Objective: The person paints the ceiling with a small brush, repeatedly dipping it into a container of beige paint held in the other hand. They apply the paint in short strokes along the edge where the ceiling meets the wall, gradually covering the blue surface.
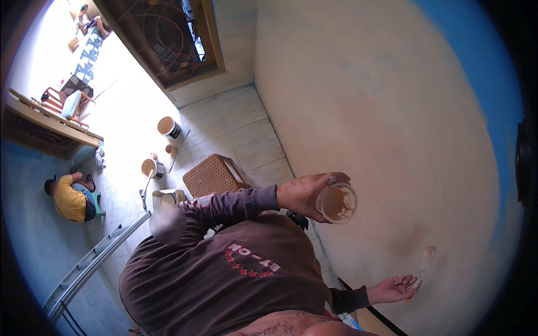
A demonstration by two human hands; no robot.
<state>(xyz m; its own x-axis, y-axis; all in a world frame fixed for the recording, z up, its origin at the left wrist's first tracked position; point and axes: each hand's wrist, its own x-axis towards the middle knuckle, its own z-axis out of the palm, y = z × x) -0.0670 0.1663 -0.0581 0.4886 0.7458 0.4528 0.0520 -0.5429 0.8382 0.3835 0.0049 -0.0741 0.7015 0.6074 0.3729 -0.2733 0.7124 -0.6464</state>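
Note:
My left hand [307, 193] is closed around a clear plastic cup [346, 211], raised in front of my chest near the wall. Beige paint coats the inside of the cup. Lower at the right, my right hand [394, 289] grips a flat paintbrush [428, 259] by its handle. Its bristle end lies against the beige painted wall [358, 117], though whether it presses there is hard to tell. A slightly darker patch shows on the wall beside the brush. Both my forearms wear dark brown sleeves.
Behind my left arm stand a brown woven-pattern stool [210, 178], paint buckets [166, 126] and a tool with a long handle. A metal ladder [98, 263] leans at left. A co-worker in yellow [72, 197] sits by the blue wall. A grilled wooden frame [196, 78] stands at the back.

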